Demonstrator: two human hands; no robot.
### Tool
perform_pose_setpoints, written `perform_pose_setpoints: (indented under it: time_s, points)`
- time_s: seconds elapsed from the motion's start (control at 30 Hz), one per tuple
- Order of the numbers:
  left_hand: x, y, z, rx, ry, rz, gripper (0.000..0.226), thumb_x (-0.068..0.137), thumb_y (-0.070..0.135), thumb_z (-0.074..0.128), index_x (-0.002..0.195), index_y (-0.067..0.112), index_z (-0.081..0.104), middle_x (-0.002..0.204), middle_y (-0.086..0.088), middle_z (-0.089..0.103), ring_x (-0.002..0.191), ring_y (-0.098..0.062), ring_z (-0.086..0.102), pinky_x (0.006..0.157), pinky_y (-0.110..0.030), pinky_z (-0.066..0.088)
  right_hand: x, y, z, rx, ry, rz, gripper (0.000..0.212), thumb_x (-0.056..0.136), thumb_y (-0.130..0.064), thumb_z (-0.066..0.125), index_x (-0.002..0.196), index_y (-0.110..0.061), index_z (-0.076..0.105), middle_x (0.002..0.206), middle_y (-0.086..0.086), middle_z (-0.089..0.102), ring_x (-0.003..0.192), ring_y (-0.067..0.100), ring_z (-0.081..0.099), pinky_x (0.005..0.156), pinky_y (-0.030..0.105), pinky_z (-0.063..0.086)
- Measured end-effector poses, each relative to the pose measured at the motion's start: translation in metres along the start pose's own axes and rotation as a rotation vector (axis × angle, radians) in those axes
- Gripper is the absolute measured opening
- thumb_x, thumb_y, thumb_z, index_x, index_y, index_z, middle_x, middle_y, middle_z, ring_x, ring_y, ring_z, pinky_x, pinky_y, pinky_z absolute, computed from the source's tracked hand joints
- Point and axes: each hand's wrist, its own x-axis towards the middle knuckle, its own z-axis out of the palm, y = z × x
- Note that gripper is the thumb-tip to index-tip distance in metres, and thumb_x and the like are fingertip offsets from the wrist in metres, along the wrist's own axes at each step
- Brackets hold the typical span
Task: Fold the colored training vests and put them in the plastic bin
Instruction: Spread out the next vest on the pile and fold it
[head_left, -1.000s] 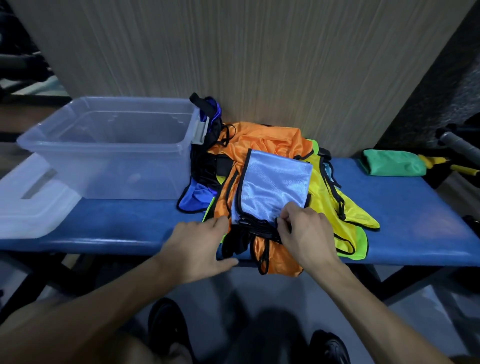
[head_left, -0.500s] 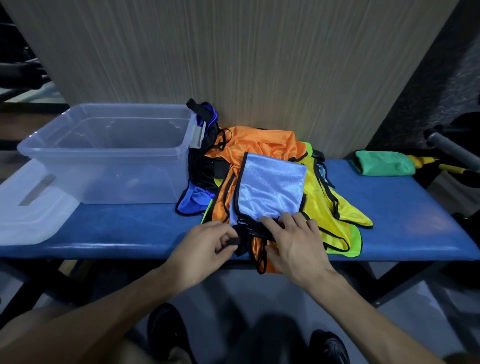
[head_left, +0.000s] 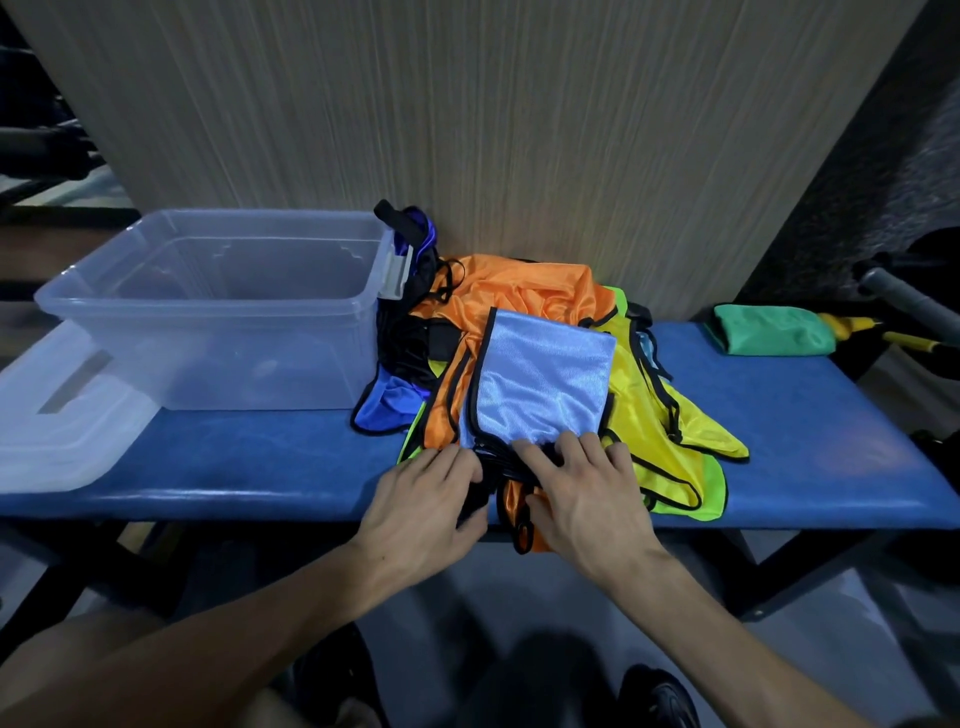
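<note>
1. At the far left of the blue padded bench (head_left: 779, 415) stands a clear plastic bin (head_left: 208, 332), open at the top; no vest is visible through its walls.
2. Just left of the bin, at the bench's left end, lies its translucent lid (head_left: 57, 415), flat and partly under the bin's near corner.
3. Right of the bin, touching its right wall, sits a heap of training vests: a dark blue vest (head_left: 389, 405) with black trim at the left, an orange vest (head_left: 519, 291) spread across the middle, and a yellow vest (head_left: 654, 415) over a lime-green one (head_left: 711, 488) at the right.
4. On top of the heap lies a light blue vest (head_left: 540, 384), folded to a flat rectangle with black binding along its left edge; its near end bunches into black straps at the bench's near edge.
5. The left hand (head_left: 421, 509) rests at the vest's near left corner, fingers bent over the black straps; whether it actually pinches them cannot be told.
6. The right hand (head_left: 582, 493) lies palm down on the near edge of the light blue vest, fingers (head_left: 540, 449) fairly straight and spread, pressing the cloth and straps flat.
7. The two hands are just beside each other, with the bunched straps between them.
8. At the far right of the bench lies a folded green vest (head_left: 774, 330), well apart from the heap.
</note>
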Motion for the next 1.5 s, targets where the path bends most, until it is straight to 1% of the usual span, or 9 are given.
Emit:
perform_pose_setpoints:
  time_s: [0.27, 0.4, 0.5, 0.63, 0.83, 0.97, 1.2, 1.4, 1.5]
  points:
    - [0.007, -0.02, -0.015, -0.164, 0.011, 0.287, 0.022, 0.089, 0.008, 0.07, 0.109, 0.018, 0.069, 0.11, 0.006, 0.056, 0.101, -0.016, 0.05, 0.084, -0.026, 0.045, -0.004, -0.001, 0.002, -0.059, -0.068, -0.064, 0.083, 0.072, -0.034, 0.076, 0.148, -0.034, 0.044, 0.095, 0.011, 0.05, 0.087, 0.033, 0.049, 0.079, 0.047, 0.035]
    - [0.034, -0.029, -0.021, -0.185, -0.123, 0.334, 0.02, 0.103, 0.033, 0.052, 0.108, 0.021, 0.067, 0.132, 0.007, 0.058, 0.126, -0.013, 0.05, 0.103, -0.027, 0.042, -0.005, -0.004, 0.003, -0.08, -0.066, -0.078, 0.089, 0.067, -0.037, 0.08, 0.149, -0.034, 0.046, 0.096, 0.012, 0.05, 0.087, 0.033, 0.049, 0.08, 0.046, 0.032]
    - [0.048, -0.034, -0.018, -0.279, -0.231, 0.206, 0.03, 0.107, 0.041, 0.038, 0.1, 0.022, 0.06, 0.094, 0.011, 0.058, 0.088, -0.01, 0.053, 0.078, -0.039, 0.048, -0.006, -0.002, 0.002, -0.041, -0.06, -0.087, 0.088, 0.061, -0.037, 0.082, 0.144, -0.034, 0.05, 0.095, 0.009, 0.051, 0.087, 0.031, 0.051, 0.08, 0.045, 0.032]
    - [0.067, -0.037, -0.009, -0.342, -0.272, 0.08, 0.02, 0.106, 0.029, 0.048, 0.092, 0.021, 0.06, 0.08, 0.004, 0.06, 0.075, -0.015, 0.054, 0.07, -0.046, 0.047, -0.005, 0.003, 0.0, 0.01, -0.031, -0.103, 0.073, 0.065, -0.028, 0.079, 0.134, -0.031, 0.056, 0.091, 0.002, 0.053, 0.082, 0.028, 0.052, 0.08, 0.042, 0.03]
    - [0.069, -0.035, -0.002, -0.375, -0.107, 0.059, 0.021, 0.093, 0.018, 0.072, 0.106, 0.03, 0.06, 0.104, 0.02, 0.044, 0.086, -0.001, 0.051, 0.077, -0.02, 0.045, -0.003, 0.025, 0.004, 0.139, -0.075, -0.119, 0.056, 0.071, -0.025, 0.068, 0.126, -0.03, 0.057, 0.098, -0.009, 0.059, 0.092, 0.022, 0.059, 0.083, 0.038, 0.031]
    - [0.068, -0.043, -0.002, -0.324, -0.054, 0.103, 0.007, 0.093, 0.036, 0.07, 0.09, 0.031, 0.066, 0.099, 0.02, 0.047, 0.096, -0.005, 0.05, 0.081, -0.029, 0.048, 0.001, 0.038, 0.004, 0.233, -0.125, -0.133, 0.056, 0.069, -0.029, 0.065, 0.124, -0.031, 0.056, 0.099, -0.013, 0.06, 0.093, 0.016, 0.059, 0.083, 0.035, 0.03]
    - [0.061, -0.067, -0.016, -0.426, -0.463, 0.098, 0.057, 0.084, 0.064, 0.07, 0.132, 0.036, 0.056, 0.127, 0.028, 0.038, 0.126, -0.004, 0.04, 0.103, -0.019, 0.037, 0.02, 0.052, -0.005, 0.662, -0.277, 0.048, 0.037, 0.087, -0.033, 0.055, 0.124, -0.032, 0.056, 0.115, -0.017, 0.067, 0.105, 0.005, 0.061, 0.092, 0.033, 0.041]
    - [0.061, -0.058, -0.006, -0.504, -0.261, 0.078, 0.039, 0.1, 0.058, 0.046, 0.104, 0.025, 0.067, 0.105, 0.019, 0.054, 0.105, -0.009, 0.047, 0.093, -0.021, 0.038, 0.028, 0.073, -0.01, 1.17, -0.396, 0.279, 0.017, 0.097, -0.021, 0.063, 0.113, -0.027, 0.063, 0.117, -0.009, 0.069, 0.108, 0.009, 0.064, 0.091, 0.032, 0.049]
    - [0.059, -0.051, 0.002, -0.527, -0.272, -0.073, 0.056, 0.094, 0.076, 0.035, 0.071, 0.026, 0.041, 0.073, 0.011, 0.039, 0.076, -0.005, 0.044, 0.072, -0.025, 0.035, 0.029, 0.075, -0.012, 1.161, -0.396, 0.295, 0.014, 0.099, -0.022, 0.061, 0.111, -0.029, 0.064, 0.109, -0.008, 0.069, 0.101, 0.013, 0.064, 0.088, 0.036, 0.049]
